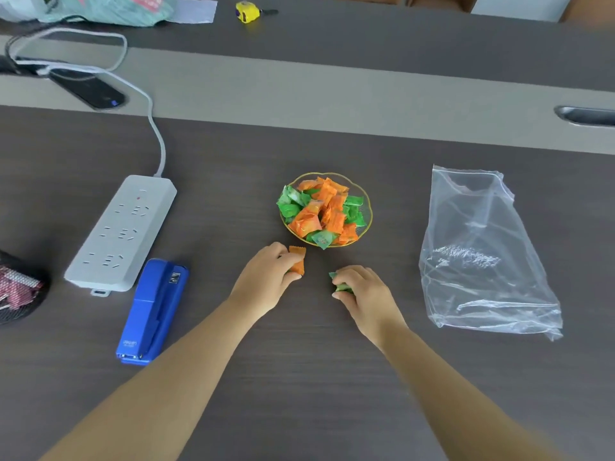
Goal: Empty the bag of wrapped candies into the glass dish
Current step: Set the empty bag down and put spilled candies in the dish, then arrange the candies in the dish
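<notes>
Forearms reach from 6 o'clock over our dark wood-grain desk [299,377]. Clear bag [479,254] lies flat at 3 o'clock, apparently empty, set aside. Glass dish [367,197] at centre is heaped with candies [324,211]. Our left hand [266,277] pinches an orange candy [297,263]; our right hand [362,291] closes on a green candy [341,285], likely spilled strays. Power strip [123,231] and stapler [153,311] sit at 9 o'clock.

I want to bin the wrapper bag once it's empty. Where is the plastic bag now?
In the head view the plastic bag lies flat on the table, right of the glass dish, beyond the right hand.
</notes>
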`<act>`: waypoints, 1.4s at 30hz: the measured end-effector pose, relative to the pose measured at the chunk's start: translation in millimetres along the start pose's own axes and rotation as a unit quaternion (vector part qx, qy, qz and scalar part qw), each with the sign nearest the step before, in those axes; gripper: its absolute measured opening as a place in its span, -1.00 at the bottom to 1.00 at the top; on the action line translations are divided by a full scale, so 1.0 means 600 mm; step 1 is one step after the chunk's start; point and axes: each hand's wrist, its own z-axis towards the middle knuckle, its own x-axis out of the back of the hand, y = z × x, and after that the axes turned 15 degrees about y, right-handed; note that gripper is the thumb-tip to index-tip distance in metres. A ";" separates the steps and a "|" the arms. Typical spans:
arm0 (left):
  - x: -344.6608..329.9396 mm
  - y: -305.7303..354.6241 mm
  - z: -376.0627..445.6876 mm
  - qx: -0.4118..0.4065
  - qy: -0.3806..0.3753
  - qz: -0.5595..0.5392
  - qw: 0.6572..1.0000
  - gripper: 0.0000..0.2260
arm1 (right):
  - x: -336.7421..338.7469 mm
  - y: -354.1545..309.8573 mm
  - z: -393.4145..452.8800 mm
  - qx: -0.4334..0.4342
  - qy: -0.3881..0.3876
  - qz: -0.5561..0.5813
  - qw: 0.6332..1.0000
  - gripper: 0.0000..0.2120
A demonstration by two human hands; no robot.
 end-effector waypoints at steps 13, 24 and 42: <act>0.014 -0.008 0.030 -0.018 -0.083 0.022 0.996 -0.68 | 0.039 -0.009 0.093 -0.039 0.117 0.035 0.992 -0.83; 0.046 -0.032 0.056 -0.004 0.084 -0.077 0.993 -0.82 | 0.039 -0.010 0.161 -0.082 0.097 0.037 0.991 -0.81; 0.047 -0.004 0.194 0.012 -0.086 -0.016 0.996 -0.37 | 0.060 0.008 0.191 -0.126 -0.035 -0.043 0.990 -0.53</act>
